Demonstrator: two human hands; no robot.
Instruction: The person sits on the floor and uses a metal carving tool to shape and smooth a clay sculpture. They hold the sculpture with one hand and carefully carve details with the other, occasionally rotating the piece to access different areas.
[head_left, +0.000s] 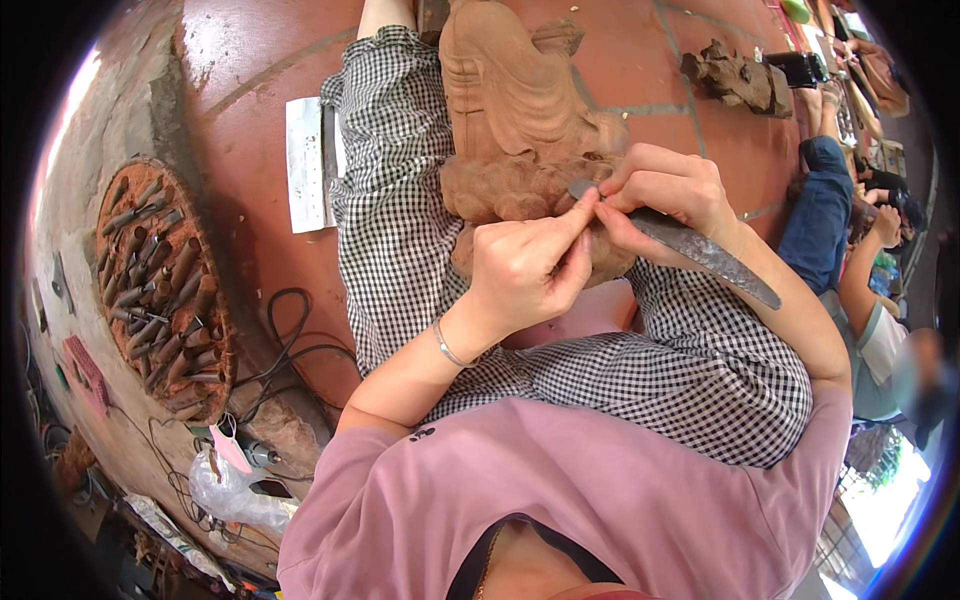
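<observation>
A reddish-brown wooden statue [525, 100], carved with robe folds and a rough knobbly base, stands between my legs. Its lower part is partly hidden behind my hands. In my right hand [675, 195] is a long, flat, dark metal carving tool [710, 258]; its wide end lies over my forearm and its small grey tip [580, 187] is over the statue's base. My left hand [530, 265] is closed, its fingers curled and one stretched finger pressed to the tool near the tip, against my right fingertips. Whether the tip touches the wood I cannot tell.
At the left, a round tray [225, 350] of wood shavings holds several chisels. A white paper strip [305, 165] lies on the red tiles beside my leg. Black cables [290, 345] curl nearby. A carved wood piece [735, 80] lies at the far right, near other people [825, 220].
</observation>
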